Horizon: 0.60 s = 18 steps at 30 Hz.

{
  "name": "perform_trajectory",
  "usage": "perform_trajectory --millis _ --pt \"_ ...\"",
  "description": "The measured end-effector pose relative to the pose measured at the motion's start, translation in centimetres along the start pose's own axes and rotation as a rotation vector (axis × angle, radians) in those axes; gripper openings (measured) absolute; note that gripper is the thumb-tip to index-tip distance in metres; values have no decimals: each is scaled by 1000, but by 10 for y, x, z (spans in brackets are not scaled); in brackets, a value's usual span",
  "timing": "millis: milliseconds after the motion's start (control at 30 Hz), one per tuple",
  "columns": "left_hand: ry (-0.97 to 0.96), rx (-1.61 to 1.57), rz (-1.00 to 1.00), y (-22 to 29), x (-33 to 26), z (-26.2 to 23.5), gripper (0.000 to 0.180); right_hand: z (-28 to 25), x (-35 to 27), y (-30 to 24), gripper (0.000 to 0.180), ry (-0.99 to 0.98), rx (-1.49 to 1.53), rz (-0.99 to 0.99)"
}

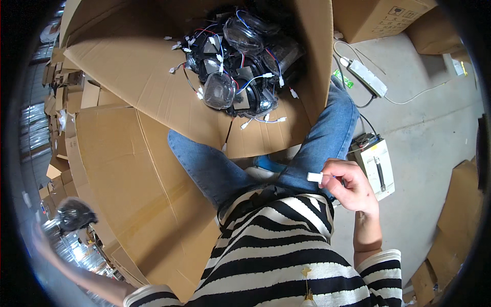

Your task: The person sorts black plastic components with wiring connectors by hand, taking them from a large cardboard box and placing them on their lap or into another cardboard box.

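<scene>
Pinched narrowly between thumb and index fingers of the right hand: one white connector, in front of the right thigh and well apart from the carton, with a short bit of wire showing behind. Left hand blurred at the far left; impossible to tell the spread of the fingers there, or whether gripping the dark clear-covered unit just beside.

Likely weak point: the pinch itself, so small a plug being easy to drop with any loosening. Possible to strain the wire by pulling on the plug against a caught lead. Prone to tangling, the heaped units in the carton, given leads crossing in all directions and one trailing toward the near edge. Liable to scratch clear covers by dragging one unit against another.

Counted: one connector in the right hand; one unit by the left; in the carton, at least five units, overlapping too much for an exact figure, plus a dozen or more white plugs. On the floor at right, one white oblong box, one white case with a black handle, one green packet
</scene>
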State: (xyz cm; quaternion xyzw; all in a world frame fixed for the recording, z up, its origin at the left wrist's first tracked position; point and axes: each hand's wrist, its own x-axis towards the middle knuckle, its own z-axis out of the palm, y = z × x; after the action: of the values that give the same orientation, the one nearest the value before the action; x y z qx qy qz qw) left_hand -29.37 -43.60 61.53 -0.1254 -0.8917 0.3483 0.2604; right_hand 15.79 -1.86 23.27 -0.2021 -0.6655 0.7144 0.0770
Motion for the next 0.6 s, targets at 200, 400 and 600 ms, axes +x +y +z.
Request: perform_trajectory --millis 200,400,600 --pt "-212 -1278 402 420 -100 -40 21 13 6 11 7 36 -7 1" --pt "-219 -1460 880 639 -152 43 22 15 6 0 7 41 -29 88" --pt "-171 -1015 972 723 -163 59 23 12 13 12 8 73 3 225"
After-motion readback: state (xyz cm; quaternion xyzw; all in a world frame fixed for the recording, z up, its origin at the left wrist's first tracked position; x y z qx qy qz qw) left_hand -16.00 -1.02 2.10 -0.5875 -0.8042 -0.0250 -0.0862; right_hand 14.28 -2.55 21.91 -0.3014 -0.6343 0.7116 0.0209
